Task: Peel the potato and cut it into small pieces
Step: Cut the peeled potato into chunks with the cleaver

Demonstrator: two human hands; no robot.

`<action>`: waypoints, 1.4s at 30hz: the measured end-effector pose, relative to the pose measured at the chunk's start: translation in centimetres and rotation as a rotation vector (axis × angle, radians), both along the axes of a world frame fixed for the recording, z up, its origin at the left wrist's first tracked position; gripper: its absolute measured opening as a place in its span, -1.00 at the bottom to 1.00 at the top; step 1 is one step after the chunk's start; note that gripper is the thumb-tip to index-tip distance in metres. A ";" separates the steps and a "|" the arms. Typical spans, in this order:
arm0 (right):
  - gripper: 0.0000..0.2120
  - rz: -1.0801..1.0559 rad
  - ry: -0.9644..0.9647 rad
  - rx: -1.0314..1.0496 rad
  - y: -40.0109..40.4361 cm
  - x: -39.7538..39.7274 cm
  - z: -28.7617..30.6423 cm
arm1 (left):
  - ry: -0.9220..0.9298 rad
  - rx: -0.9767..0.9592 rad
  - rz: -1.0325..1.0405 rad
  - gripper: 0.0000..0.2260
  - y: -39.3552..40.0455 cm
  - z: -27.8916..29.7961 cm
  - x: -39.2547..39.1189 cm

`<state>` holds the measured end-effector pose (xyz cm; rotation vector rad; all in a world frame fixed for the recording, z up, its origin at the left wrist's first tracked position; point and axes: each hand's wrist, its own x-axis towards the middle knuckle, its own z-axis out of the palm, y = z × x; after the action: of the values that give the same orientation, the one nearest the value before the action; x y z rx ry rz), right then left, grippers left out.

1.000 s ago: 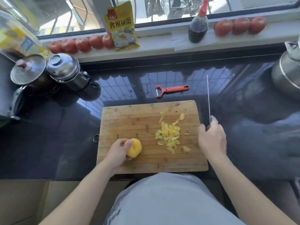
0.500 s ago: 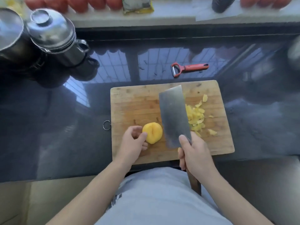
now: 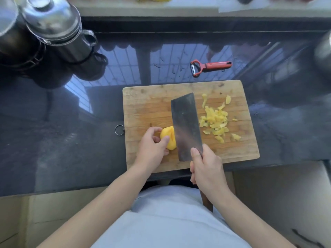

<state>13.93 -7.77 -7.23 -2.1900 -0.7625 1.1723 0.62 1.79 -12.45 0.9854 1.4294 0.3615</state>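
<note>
A peeled yellow potato (image 3: pixel 168 136) lies on the wooden cutting board (image 3: pixel 143 104), near its front left. My left hand (image 3: pixel 152 145) holds the potato from the left, fingers curled round it. My right hand (image 3: pixel 206 167) grips the handle of a broad cleaver (image 3: pixel 185 126). The blade is tilted over the board, and its left edge covers the right side of the potato. A heap of yellow peelings (image 3: pixel 215 120) lies on the board to the right of the blade.
A red peeler (image 3: pixel 209 66) lies on the dark glossy counter (image 3: pixel 62 140) behind the board. Steel pots with lids (image 3: pixel 59 31) stand at the back left. Part of a metal vessel (image 3: pixel 324 52) shows at the right edge.
The cleaver came from upright at the board's right edge leftward over the board, and now overlaps the potato. My left hand stays on the potato. The camera has tilted down.
</note>
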 end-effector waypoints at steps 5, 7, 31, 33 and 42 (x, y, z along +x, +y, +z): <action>-0.69 0.124 -0.175 -0.041 -0.3 -0.2 0.0 | -0.003 -0.028 0.056 -0.80 -0.3 0.4 0.5; -0.70 0.151 -0.209 -0.047 -0.2 -0.4 0.1 | -0.009 -0.019 0.074 -0.78 -0.6 0.5 0.8; -0.69 0.145 -0.148 -0.104 0.9 0.4 -0.5 | -0.014 0.017 -0.015 -0.90 0.5 -0.3 0.1; -0.69 0.128 -0.125 -0.092 0.8 0.5 -0.9 | -0.008 0.016 -0.023 -0.90 0.6 -0.3 0.2; -0.69 0.169 -0.138 -0.063 0.9 0.8 -1.5 | 0.008 0.039 -0.062 -0.97 0.5 -0.3 0.2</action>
<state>14.75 -6.83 -8.69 -2.3145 -0.9979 1.1481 0.84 2.25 -12.75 1.0609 1.4005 0.3414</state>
